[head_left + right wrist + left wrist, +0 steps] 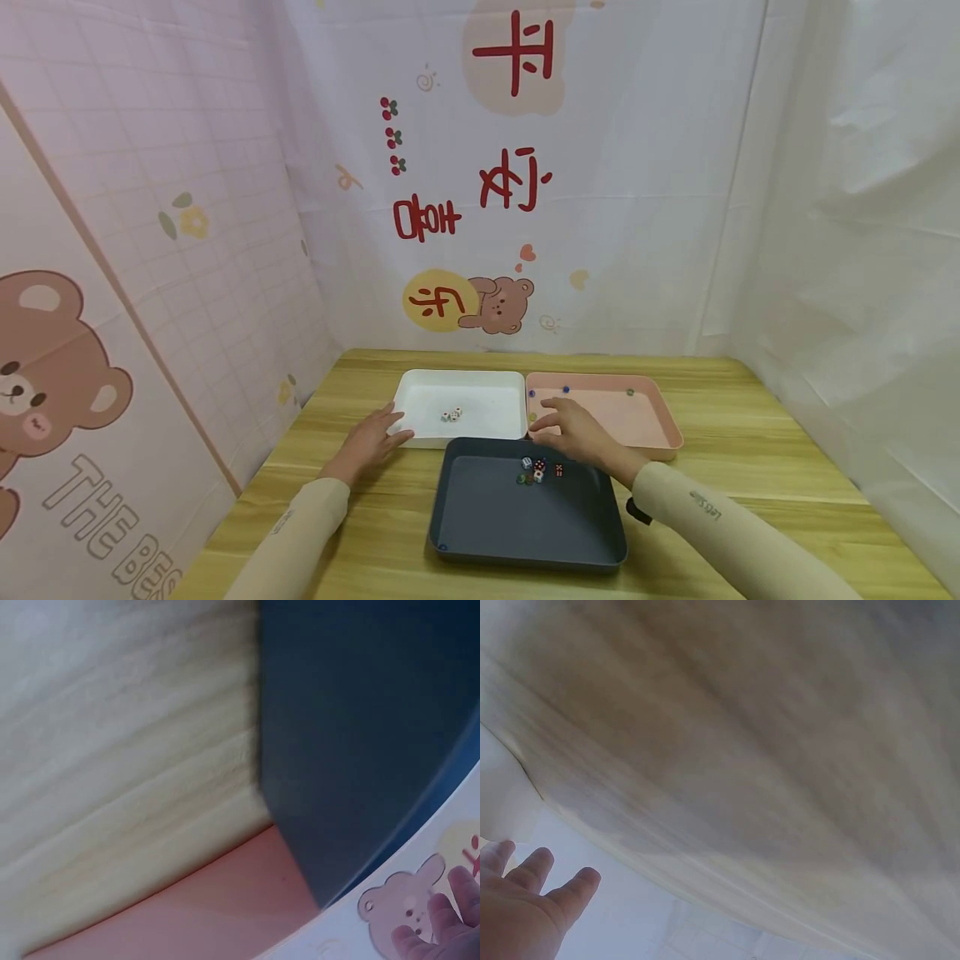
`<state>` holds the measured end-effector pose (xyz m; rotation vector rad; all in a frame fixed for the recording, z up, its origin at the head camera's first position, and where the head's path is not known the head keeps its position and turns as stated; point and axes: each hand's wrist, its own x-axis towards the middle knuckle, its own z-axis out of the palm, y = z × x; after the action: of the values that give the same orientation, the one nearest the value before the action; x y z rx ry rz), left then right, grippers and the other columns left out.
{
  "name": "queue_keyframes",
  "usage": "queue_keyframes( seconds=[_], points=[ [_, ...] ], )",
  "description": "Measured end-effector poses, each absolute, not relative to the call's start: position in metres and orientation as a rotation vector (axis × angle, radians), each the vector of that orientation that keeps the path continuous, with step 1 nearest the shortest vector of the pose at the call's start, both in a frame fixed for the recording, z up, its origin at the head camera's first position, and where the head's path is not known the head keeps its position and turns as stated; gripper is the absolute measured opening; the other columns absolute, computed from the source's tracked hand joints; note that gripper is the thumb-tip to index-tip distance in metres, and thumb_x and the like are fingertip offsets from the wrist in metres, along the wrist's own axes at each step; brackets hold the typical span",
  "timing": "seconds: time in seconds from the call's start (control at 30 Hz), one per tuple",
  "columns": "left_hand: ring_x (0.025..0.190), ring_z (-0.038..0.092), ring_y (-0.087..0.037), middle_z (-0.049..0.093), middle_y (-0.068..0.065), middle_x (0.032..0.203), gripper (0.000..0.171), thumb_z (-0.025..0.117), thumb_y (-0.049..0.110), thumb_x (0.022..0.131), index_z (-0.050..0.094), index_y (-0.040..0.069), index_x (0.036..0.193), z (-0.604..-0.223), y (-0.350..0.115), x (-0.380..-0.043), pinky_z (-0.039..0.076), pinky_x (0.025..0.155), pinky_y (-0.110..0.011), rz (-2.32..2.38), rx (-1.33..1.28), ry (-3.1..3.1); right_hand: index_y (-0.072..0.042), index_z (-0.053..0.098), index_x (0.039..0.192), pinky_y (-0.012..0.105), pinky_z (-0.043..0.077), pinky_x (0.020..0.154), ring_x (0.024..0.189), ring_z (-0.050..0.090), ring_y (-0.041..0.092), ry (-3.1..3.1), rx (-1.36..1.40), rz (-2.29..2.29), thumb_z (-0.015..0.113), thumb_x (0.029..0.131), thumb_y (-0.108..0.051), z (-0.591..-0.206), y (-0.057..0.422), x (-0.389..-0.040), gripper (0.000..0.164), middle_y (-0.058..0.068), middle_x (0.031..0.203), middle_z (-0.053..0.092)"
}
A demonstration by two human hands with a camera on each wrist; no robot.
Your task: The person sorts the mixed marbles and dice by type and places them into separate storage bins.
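In the head view my left hand [371, 442] is at the left edge of a white tray [487, 404], fingers spread over its rim. A few small white dice [452, 415] lie inside that tray. My right hand [581, 433] hovers over the left part of a pink tray [633, 425], fingers loosely bent and apart, with nothing visible between them. Beside its fingertips sits a yellowish bead [532, 416]. Farther back in the pink tray are blue beads [566, 389] and a green one [630, 392]. Both wrist views show spread fingers.
A dark grey tray [525, 525] stands in front, holding several dice [538, 476], green beads [521, 479] and a blue bead [442, 547] in its near left corner. All trays rest on a wood-grain table [750, 483], with a printed curtain [637, 208] behind.
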<state>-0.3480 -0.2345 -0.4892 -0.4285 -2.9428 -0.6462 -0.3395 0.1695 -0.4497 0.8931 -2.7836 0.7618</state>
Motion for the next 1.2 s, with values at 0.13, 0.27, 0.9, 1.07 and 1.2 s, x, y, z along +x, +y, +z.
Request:
queue_keyframes(
  seconds=[0.13,0.27,0.9,1.07,1.2],
  points=[
    [0.138,0.034,-0.049,0.036,-0.028,0.152,0.059,0.058,0.041,0.099,0.054,-0.003,0.138,-0.487,-0.235,-0.347,0.029,0.109,-0.061,-0.647,-0.441,-2.945,-0.014,0.079,0.104,0.06,0.033,0.107,0.132,0.043,0.043,-2.758,0.999,0.641,0.074,0.09,-0.026,-0.452,0.165,-0.335,0.019,0.021,0.139,0.053],
    [0.138,0.032,-0.051,0.034,-0.028,0.153,0.059,0.058,0.04,0.099,0.054,-0.004,0.138,-0.486,-0.235,-0.346,0.029,0.109,-0.062,-0.662,-0.456,-2.95,-0.015,0.08,0.101,0.06,0.035,0.106,0.13,0.045,0.045,-2.686,1.125,0.476,0.077,0.088,-0.026,-0.454,0.16,-0.33,0.018,0.023,0.136,0.055],
    [0.139,0.031,-0.05,0.033,-0.026,0.154,0.063,0.056,0.045,0.099,0.053,-0.002,0.14,-0.486,-0.234,-0.345,0.028,0.108,-0.064,-0.661,-0.437,-2.973,-0.024,0.08,0.103,0.064,0.029,0.109,0.137,0.039,0.04,-2.634,1.288,0.099,0.076,0.086,-0.041,-0.489,0.147,-0.325,0.024,0.017,0.141,0.052],
    [0.139,0.032,-0.05,0.034,-0.027,0.153,0.061,0.057,0.043,0.099,0.053,-0.003,0.139,-0.485,-0.234,-0.344,0.029,0.109,-0.064,-0.665,-0.435,-2.966,-0.026,0.08,0.1,0.064,0.03,0.108,0.137,0.039,0.04,-2.59,1.305,0.047,0.077,0.085,-0.04,-0.488,0.146,-0.325,0.022,0.016,0.141,0.052],
    [0.138,0.032,-0.05,0.034,-0.027,0.153,0.059,0.058,0.041,0.099,0.053,-0.003,0.139,-0.485,-0.234,-0.345,0.029,0.109,-0.063,-0.65,-0.429,-2.97,-0.027,0.08,0.099,0.063,0.029,0.109,0.138,0.039,0.038,-2.593,1.295,0.039,0.078,0.085,-0.04,-0.489,0.145,-0.325,0.02,0.015,0.141,0.052]
  ],
)
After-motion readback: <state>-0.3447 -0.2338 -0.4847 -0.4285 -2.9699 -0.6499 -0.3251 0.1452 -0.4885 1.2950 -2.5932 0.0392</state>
